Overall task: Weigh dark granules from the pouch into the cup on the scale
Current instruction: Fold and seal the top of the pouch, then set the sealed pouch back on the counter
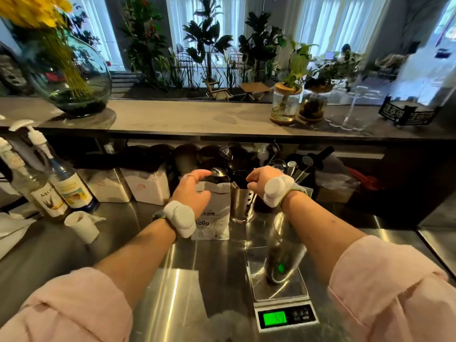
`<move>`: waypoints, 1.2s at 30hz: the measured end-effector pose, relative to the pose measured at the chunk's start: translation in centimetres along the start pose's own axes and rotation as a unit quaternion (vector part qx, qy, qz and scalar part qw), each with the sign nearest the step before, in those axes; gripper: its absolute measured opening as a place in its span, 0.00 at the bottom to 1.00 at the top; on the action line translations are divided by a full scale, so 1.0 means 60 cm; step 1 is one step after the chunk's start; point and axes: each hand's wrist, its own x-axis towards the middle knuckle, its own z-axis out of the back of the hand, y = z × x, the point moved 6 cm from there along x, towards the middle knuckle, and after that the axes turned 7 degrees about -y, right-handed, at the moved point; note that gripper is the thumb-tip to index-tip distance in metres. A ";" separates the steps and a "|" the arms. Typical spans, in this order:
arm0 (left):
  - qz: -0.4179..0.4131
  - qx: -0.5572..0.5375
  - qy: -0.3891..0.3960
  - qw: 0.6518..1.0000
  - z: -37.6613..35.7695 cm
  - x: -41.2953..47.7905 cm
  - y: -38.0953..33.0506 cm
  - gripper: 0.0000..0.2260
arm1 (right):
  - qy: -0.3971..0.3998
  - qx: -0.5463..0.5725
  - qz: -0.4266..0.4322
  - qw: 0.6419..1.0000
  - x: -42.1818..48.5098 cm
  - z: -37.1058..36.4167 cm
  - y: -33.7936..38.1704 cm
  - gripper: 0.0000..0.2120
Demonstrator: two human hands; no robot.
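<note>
Pouch point(214, 213) stands upright at 12 o'clock from the scale point(277, 282), well apart from it. Left hand point(192, 191) is at the pouch top, fingers spread, not clamped on it. Right hand point(261, 180) hovers at 2 o'clock of the pouch, loosely curled, holding nothing. Cup point(278, 265) sits on the scale, looks blurred; the lit display is unreadable. My read: pinch both top corners and pull the mouth fully open before lifting. Watch the steel holder point(243, 203) just right of the pouch. Pour slowly, watching the readout.
</note>
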 end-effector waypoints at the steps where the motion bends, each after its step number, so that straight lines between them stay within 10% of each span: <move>1: -0.005 -0.015 0.031 0.999 -0.015 -0.015 -0.017 0.21 | -0.011 0.001 -0.003 1.000 -0.012 0.012 -0.011 0.15; 9: 0.059 -0.071 0.232 0.968 -0.169 -0.135 -0.051 0.26 | -0.073 0.050 -0.128 0.988 -0.090 0.072 -0.168 0.20; 13: 0.085 -0.131 0.279 0.948 -0.217 -0.185 -0.065 0.31 | 0.025 0.070 -0.134 0.988 -0.140 0.021 -0.233 0.24; 22: 0.126 -0.151 0.168 0.966 -0.209 -0.203 -0.052 0.32 | 0.091 0.144 -0.045 0.984 -0.209 -0.062 -0.206 0.40; 36: 0.160 -0.093 0.101 0.978 -0.031 -0.211 0.050 0.30 | 0.122 0.122 0.061 0.983 -0.191 -0.151 -0.024 0.38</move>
